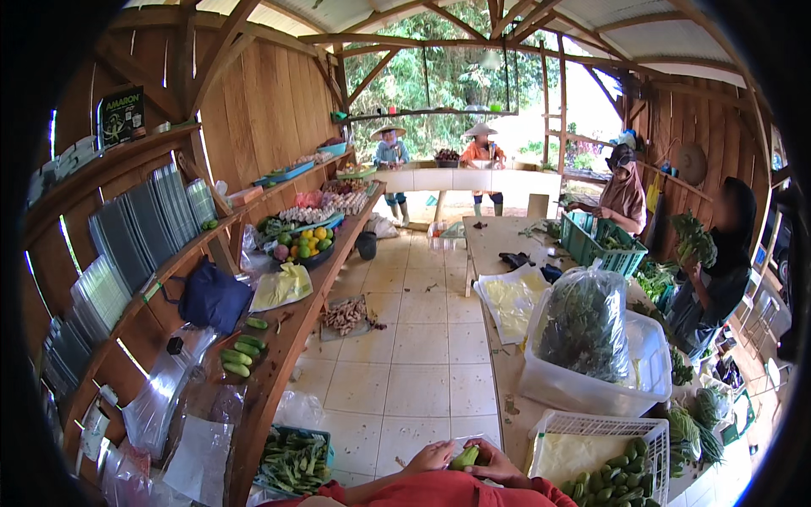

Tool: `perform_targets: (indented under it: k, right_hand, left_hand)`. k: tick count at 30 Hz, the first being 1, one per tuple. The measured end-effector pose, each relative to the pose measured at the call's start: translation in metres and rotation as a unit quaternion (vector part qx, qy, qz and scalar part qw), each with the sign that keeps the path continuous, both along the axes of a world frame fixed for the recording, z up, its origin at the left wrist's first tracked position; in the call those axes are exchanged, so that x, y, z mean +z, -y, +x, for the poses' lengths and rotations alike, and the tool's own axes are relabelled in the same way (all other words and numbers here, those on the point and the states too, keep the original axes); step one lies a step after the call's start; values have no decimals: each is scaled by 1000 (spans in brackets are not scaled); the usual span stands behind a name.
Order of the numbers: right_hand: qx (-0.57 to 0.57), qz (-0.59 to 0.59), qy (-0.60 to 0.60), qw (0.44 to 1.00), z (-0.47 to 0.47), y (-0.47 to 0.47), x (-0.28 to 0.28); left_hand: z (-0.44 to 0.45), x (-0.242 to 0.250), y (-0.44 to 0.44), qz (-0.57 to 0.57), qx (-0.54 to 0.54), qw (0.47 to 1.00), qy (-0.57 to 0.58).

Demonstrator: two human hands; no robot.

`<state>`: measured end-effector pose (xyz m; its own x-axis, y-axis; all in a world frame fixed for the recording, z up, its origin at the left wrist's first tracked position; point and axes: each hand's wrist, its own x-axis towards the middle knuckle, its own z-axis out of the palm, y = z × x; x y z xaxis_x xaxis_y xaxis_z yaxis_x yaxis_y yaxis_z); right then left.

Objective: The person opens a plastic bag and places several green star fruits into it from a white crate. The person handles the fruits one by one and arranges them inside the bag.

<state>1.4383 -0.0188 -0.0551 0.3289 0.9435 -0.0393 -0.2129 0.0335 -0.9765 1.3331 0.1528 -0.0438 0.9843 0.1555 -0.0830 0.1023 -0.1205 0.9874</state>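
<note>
Close in front of my red top, both hands meet around a pale green ridged vegetable [466, 457], which looks like a chayote. My right hand [497, 466] grips it from the right side. A piece of clear plastic [467, 438] shows between the hands, and my left hand [431, 457] holds its left edge. Beside my right arm, a white plastic crate [659, 437] contains several darker green oval vegetables [611, 478] and a pale sheet. On the left, a teal crate [329, 447] of leafy green vegetables [291, 461] stands below the wooden counter.
A clear bag of greens [583, 323] sits in a translucent tub [570, 396] on the right table. Cucumbers [241, 355] lie on the left wooden counter [304, 317]. Ginger-like roots [345, 315] are on the tiled floor. A person [713, 272] holds greens at right; others stand farther back.
</note>
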Motion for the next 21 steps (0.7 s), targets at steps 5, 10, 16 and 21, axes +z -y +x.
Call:
perform_targets:
  k: [5,10,16,21]
  right_hand:
    - [-62,-74,428,899,-10,15,-2]
    - [-80,-114,363,921,11,78,29]
    - [-325,-341,417,778,58,204,8]
    - [-207,-548,481,652,62,247,-51]
  left_hand:
    - [1,0,11,-180,28,977,-110]
    - [-1,4,16,-202,41,972,-111]
    - [-10,11,17,-159,45,973,-161]
    - [-16,9,17,-170,61,969,-168]
